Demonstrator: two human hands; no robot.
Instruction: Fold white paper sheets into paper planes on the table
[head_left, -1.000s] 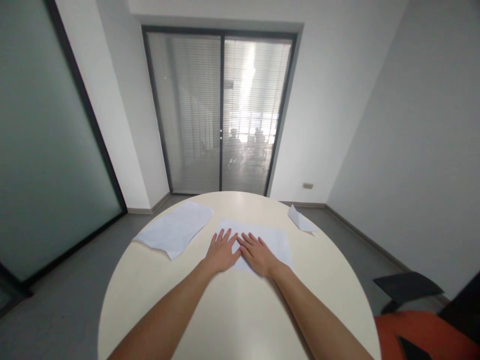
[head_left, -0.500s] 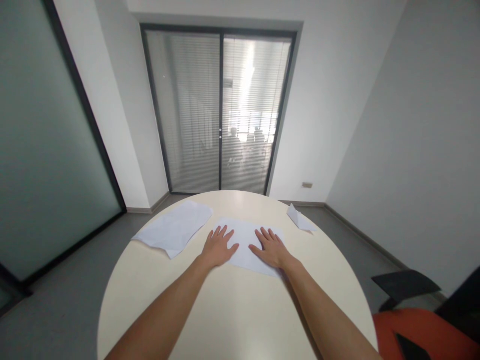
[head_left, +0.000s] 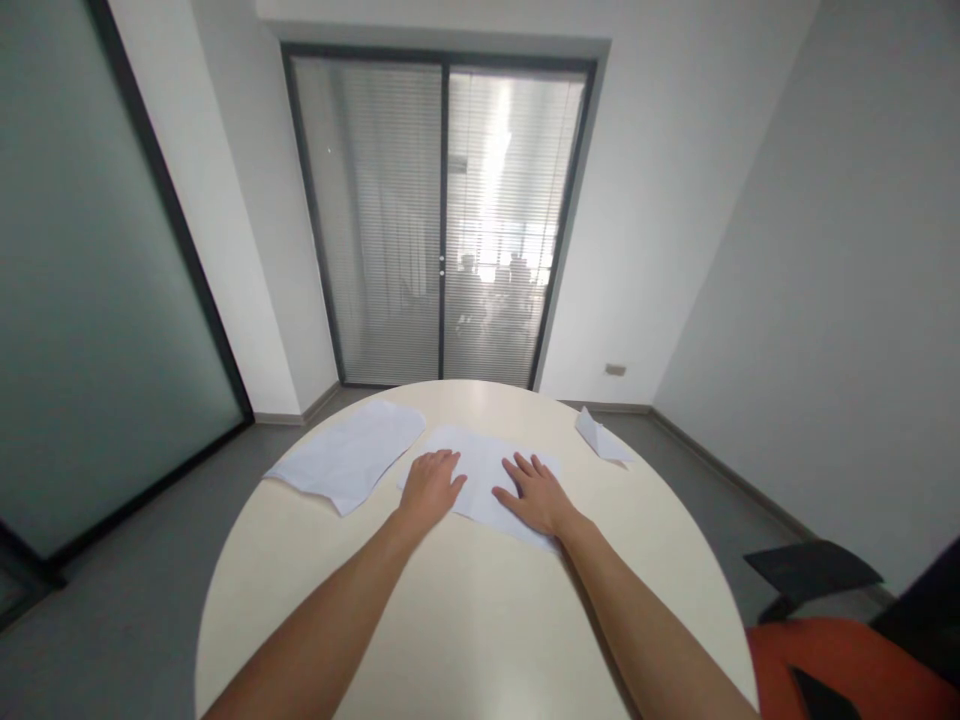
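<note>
A white sheet of paper [head_left: 481, 480] lies on the round cream table [head_left: 480, 620] under both of my hands. My left hand [head_left: 431, 488] rests on its left part, fingers slightly bent and close together, thumb held apart. On the right part, my right hand [head_left: 537, 494] presses down flat with the fingers spread. The left edge of the sheet shows beyond my left hand. Whether the left fingertips pinch any paper cannot be made out.
A larger creased white paper [head_left: 352, 452] lies at the table's left edge, partly overhanging. At the far right edge sits a small folded piece of paper [head_left: 600, 438]. An orange chair [head_left: 847, 660] with black armrests stands at the right. Beyond the table is a glass door [head_left: 367, 230].
The sheet under my hands has turned and spread to the left. My left hand has shifted slightly left with its fingers drawn together. My right hand has moved a little left, still spread.
</note>
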